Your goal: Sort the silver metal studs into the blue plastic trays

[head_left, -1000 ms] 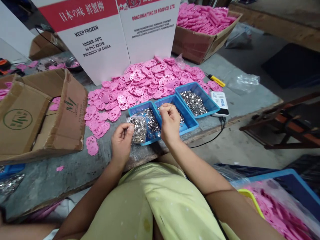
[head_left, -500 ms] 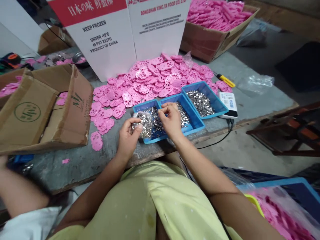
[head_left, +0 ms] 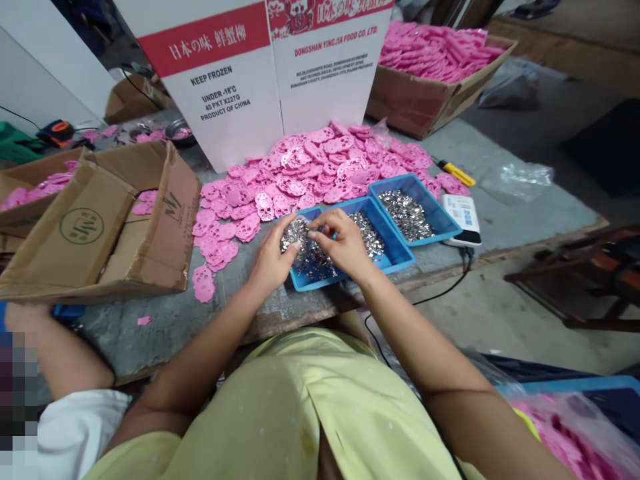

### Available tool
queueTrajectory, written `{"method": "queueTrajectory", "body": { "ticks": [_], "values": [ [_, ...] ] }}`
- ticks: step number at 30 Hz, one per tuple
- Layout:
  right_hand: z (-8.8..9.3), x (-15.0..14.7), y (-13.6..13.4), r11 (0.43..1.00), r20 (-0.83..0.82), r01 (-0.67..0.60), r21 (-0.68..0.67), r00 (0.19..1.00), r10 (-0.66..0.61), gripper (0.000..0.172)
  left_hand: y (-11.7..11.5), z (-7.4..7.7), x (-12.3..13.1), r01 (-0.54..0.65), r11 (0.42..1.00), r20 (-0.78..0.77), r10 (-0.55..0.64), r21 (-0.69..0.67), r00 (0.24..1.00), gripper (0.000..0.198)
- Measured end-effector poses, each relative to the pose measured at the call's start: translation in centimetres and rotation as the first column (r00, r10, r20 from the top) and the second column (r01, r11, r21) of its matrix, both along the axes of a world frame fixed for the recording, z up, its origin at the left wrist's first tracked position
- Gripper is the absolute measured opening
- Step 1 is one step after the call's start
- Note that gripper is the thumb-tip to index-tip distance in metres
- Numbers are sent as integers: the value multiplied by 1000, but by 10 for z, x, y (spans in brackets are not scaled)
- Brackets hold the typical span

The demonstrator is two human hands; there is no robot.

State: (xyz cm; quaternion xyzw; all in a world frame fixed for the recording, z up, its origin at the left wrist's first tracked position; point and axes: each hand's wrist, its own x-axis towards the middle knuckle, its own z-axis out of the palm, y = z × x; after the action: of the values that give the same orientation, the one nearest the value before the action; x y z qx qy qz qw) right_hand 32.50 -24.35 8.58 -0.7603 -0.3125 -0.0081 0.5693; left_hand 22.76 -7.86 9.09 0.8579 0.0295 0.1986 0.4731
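My left hand (head_left: 273,257) is wrapped round a silvery metal-studded piece (head_left: 295,237), held above the left blue tray (head_left: 306,285). My right hand (head_left: 345,243) is pinched against the right side of that piece; whatever lies between its fingertips is too small to name. Small shiny metal parts (head_left: 367,233) lie in the middle blue tray (head_left: 400,259) under and beside my right hand. More of them (head_left: 407,217) fill the right blue tray (head_left: 445,233). Behind the trays spreads a heap of pink perforated pieces (head_left: 300,167).
White carton panels (head_left: 325,93) stand behind the heap. Open cardboard boxes (head_left: 145,273) are at left, and one full of pink pieces (head_left: 410,100) is back right. A yellow cutter (head_left: 459,175) and white device (head_left: 463,217) lie at right. Another person's arm (head_left: 65,353) is at lower left.
My right hand has moved left from over the trays to the metal-studded piece. My left hand has raised and turned that piece slightly. The whole view has shifted a little.
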Motion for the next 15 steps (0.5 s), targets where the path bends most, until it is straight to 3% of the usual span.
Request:
{"method": "queueTrajectory", "body": {
  "ticks": [3, 6, 10, 15],
  "values": [
    [0, 0, -1, 983, 122, -36, -177, 991, 58, 10, -3, -5, 9, 33, 997, -58, -37, -69, 998, 55],
    [-2, 3, -6, 941, 141, -88, -327, 980, 141, 7, -12, -6, 13, 13, 984, -276, -63, -179, 959, 47],
    [-3, 15, -11, 916, 111, -163, -366, 970, 216, 13, -20, 1, 17, 12, 981, -422, -94, -193, 902, 32],
    [-11, 32, -12, 837, -18, -346, -424, 927, 374, 23, -14, 10, 18, 128, 981, -586, -191, -147, 787, 32]
  ]
}}
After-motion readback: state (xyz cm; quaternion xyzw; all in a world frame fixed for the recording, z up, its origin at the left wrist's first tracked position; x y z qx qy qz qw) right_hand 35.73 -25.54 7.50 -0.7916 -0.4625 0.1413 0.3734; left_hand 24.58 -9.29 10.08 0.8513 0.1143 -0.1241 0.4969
